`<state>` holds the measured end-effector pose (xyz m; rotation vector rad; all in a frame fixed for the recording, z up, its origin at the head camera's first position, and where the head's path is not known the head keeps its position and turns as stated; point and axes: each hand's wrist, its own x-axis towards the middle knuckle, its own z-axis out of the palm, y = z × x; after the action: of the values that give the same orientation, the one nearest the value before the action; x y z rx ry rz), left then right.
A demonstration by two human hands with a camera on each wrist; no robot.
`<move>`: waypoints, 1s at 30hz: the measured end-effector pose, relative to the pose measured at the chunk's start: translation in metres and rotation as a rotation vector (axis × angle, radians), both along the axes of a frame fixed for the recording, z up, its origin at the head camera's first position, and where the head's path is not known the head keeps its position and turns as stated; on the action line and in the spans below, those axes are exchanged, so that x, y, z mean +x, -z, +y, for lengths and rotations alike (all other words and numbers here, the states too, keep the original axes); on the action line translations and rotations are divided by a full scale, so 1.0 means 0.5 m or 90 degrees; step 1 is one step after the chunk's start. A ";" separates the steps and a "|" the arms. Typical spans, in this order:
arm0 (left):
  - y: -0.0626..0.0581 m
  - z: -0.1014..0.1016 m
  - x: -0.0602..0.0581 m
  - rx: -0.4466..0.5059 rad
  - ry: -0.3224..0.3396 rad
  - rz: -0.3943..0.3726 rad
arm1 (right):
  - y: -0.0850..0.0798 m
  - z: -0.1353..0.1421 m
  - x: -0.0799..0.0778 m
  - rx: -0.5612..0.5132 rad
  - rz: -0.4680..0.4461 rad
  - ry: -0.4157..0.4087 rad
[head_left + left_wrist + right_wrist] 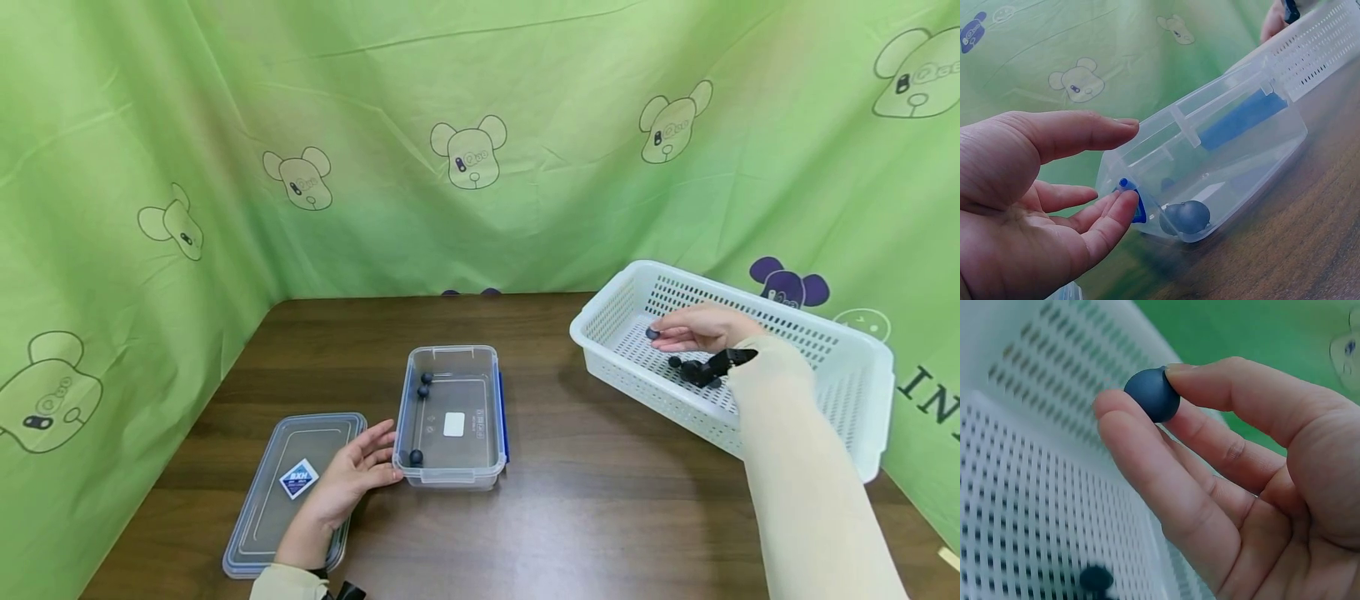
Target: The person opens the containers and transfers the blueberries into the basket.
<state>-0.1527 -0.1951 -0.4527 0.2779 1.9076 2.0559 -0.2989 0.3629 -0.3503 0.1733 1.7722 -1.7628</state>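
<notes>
Over the white perforated basket (660, 402), my right hand (703, 327) pinches a small dark blue ball (1149, 394) between thumb and fingertips. Several more dark balls (675, 362) lie on the basket floor below, partly hidden by the wrist camera. My left hand (352, 473) rests at the left side of a clear plastic box (457, 477), its fingers loosely bent and fingertips right at the wall. Inside that box, 3 dark balls (416, 457) sit along the left side. The box has no lid on, and a blue latch (504, 425) hangs at its right.
A clear lid with a blue rim (258, 521) lies on the brown wooden table (600, 517), partly under my left forearm. Green cloth (375, 242) with mouse-head prints hangs behind and at both sides. The basket stands at the table's right, reaching near the cloth.
</notes>
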 end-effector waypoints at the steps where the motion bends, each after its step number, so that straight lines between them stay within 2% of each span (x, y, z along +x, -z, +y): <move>1: 0.000 0.000 0.000 0.000 0.000 0.000 | 0.005 0.008 0.001 0.002 -0.014 0.000; 6: 0.002 -0.001 -0.001 -0.004 0.001 -0.002 | 0.024 0.040 0.007 0.031 -0.062 0.012; 15: -0.004 0.001 0.001 0.000 -0.001 0.000 | 0.037 0.057 0.022 0.095 -0.090 0.057; 21: -0.005 0.001 0.002 0.011 0.003 0.002 | 0.050 0.066 0.026 0.146 -0.106 0.039; 25: -0.005 0.001 0.002 0.011 0.002 0.002 | 0.057 0.070 0.024 0.171 -0.096 0.020; 30: -0.005 0.000 0.002 0.014 0.003 0.004 | 0.060 0.069 0.024 0.178 -0.094 0.022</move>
<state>-0.1516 -0.1950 -0.4503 0.2938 1.8877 2.0761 -0.2871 0.3972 -0.3801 0.4415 1.9080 -1.4771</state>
